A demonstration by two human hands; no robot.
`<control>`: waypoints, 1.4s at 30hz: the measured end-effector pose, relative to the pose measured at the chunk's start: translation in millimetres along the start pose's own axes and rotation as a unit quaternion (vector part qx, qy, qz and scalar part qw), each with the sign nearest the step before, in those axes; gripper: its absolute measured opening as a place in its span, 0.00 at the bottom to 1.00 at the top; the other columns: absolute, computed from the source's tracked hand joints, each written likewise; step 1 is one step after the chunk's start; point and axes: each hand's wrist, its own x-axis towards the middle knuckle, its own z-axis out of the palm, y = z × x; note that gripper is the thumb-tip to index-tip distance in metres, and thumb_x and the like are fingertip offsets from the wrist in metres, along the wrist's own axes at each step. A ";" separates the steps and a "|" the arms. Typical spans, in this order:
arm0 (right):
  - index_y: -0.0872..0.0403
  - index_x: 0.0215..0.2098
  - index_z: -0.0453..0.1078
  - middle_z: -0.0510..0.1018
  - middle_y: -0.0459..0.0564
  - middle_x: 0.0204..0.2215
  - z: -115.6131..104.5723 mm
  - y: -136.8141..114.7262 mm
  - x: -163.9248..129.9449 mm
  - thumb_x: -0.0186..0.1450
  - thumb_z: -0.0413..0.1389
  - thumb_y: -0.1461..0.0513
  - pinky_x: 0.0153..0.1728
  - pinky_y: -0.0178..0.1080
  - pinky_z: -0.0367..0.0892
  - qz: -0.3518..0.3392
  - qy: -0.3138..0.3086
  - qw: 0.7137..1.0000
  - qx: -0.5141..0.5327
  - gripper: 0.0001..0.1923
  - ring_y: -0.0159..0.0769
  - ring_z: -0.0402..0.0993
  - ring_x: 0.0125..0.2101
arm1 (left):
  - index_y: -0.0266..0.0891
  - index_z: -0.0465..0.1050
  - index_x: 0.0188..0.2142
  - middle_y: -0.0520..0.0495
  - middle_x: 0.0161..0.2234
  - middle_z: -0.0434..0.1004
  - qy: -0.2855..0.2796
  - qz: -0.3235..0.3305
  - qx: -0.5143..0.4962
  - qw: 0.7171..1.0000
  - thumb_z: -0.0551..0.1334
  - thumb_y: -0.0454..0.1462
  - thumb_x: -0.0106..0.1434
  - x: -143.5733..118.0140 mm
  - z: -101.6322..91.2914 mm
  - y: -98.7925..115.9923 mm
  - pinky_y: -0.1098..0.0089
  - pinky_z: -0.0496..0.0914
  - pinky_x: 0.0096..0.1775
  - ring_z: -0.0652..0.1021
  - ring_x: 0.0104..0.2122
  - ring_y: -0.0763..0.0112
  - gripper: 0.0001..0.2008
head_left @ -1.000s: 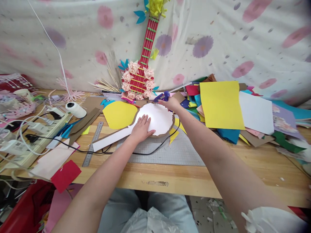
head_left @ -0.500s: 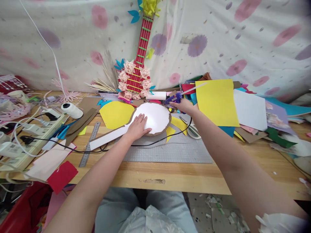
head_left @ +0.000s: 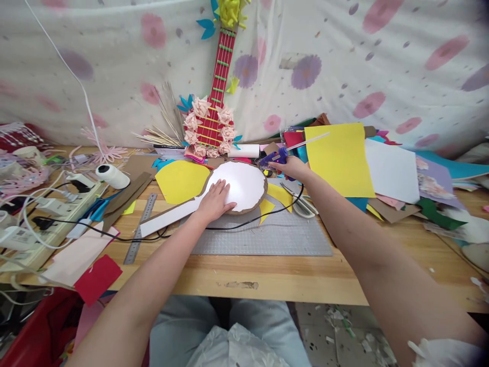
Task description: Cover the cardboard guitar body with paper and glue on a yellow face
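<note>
My left hand [head_left: 216, 201] lies flat on a white paper-faced cardboard cutout [head_left: 244, 184], banjo-like with a round body, a straight neck and a brown edge. The cutout rests partly over a grey cutting mat [head_left: 263, 240]. In my right hand [head_left: 293, 168] is a purple glue gun [head_left: 275, 157], its nozzle pointing left just above the cutout's far right edge. A white glue stick [head_left: 311, 140] sticks out of its back. The gun's black cord [head_left: 252, 223] runs across the mat to the left. Scissors [head_left: 303, 204] lie below my right hand.
A yellow sheet [head_left: 183, 181] lies left of the cutout, near a steel ruler [head_left: 139, 229]. A power strip [head_left: 57, 224] with plugs and a thread spool [head_left: 113, 176] stand left. Behind, a red paper guitar [head_left: 210, 127] leans on the curtain. Stacked coloured sheets [head_left: 340, 160] fill the right.
My right hand and the glue gun have shifted very slightly relative to the cutout. My left hand stays on the cutout. The whole view has moved a little.
</note>
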 end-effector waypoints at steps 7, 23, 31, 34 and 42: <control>0.57 0.29 0.65 0.71 0.47 0.20 -9.6 8.8 -8.1 0.57 0.53 0.44 0.15 0.31 0.59 0.019 -0.015 1.000 -0.017 0.23 0.26 0.63 0.14 | 0.28 0.54 0.59 0.32 0.63 0.49 0.005 0.003 -0.003 1.000 0.52 0.50 0.62 0.6 0.5 -0.9 0.57 0.46 0.61 0.48 0.63 0.55 0.34; 0.56 0.27 0.67 0.68 0.44 0.17 -33.6 19.8 -41.7 0.55 0.55 0.45 0.17 0.32 0.58 0.006 -0.094 0.995 -0.026 0.22 0.26 0.62 0.15 | 0.29 0.52 0.60 0.33 0.63 0.48 -0.014 0.011 -0.012 1.000 0.48 0.52 0.63 6.3 -0.3 -10.8 0.59 0.46 0.61 0.48 0.63 0.57 0.35; 0.58 0.33 0.70 0.74 0.48 0.21 -23.9 14.0 -36.1 0.57 0.55 0.48 0.17 0.31 0.61 0.001 -0.048 0.999 0.002 0.21 0.26 0.64 0.15 | 0.34 0.49 0.62 0.39 0.65 0.44 -0.072 0.014 -0.023 0.997 0.47 0.54 0.62 21.3 -15.2 -28.8 0.62 0.47 0.61 0.47 0.64 0.61 0.35; 0.58 0.34 0.69 0.74 0.48 0.20 -20.3 12.2 -35.7 0.57 0.55 0.47 0.18 0.31 0.62 0.005 -0.049 0.999 -0.011 0.21 0.26 0.65 0.15 | 0.36 0.49 0.63 0.41 0.65 0.43 -0.090 0.017 -0.038 0.995 0.46 0.55 0.61 28.2 -15.0 -39.3 0.63 0.46 0.61 0.47 0.64 0.62 0.37; 0.56 0.27 0.66 0.69 0.46 0.17 -24.7 11.6 -45.0 0.57 0.53 0.44 0.18 0.32 0.61 0.002 -0.070 0.997 -0.045 0.23 0.27 0.63 0.14 | 0.37 0.48 0.63 0.44 0.65 0.41 -0.101 0.025 -0.050 0.993 0.49 0.56 0.59 30.4 -15.6 -44.3 0.64 0.46 0.61 0.46 0.64 0.64 0.38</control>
